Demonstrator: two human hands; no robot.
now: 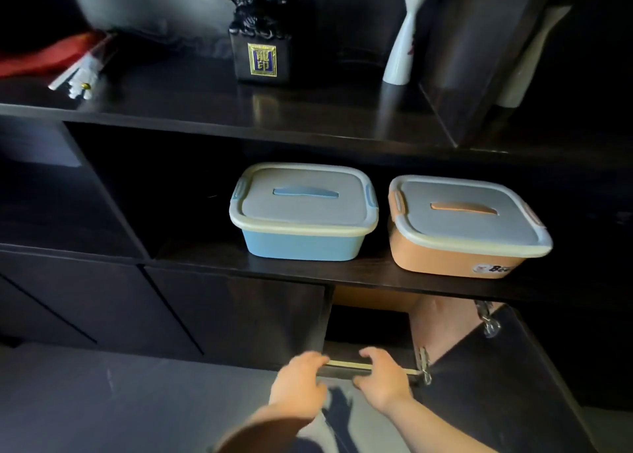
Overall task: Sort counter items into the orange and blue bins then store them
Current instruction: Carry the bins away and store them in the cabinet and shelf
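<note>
Our left hand point(298, 379) and right hand point(383, 373) curl over the lower cabinet's front edge point(346, 367), beside its open door point(507, 367). Above, lidded blue bin point(301, 212) and orange bin point(462, 226) wait on the shelf point(205, 260); storing them seemingly comes next.

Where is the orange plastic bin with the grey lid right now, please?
In the head view, the orange plastic bin with the grey lid sits on the right of the dark open shelf, beside the blue plastic bin and above the open cabinet door.
</note>
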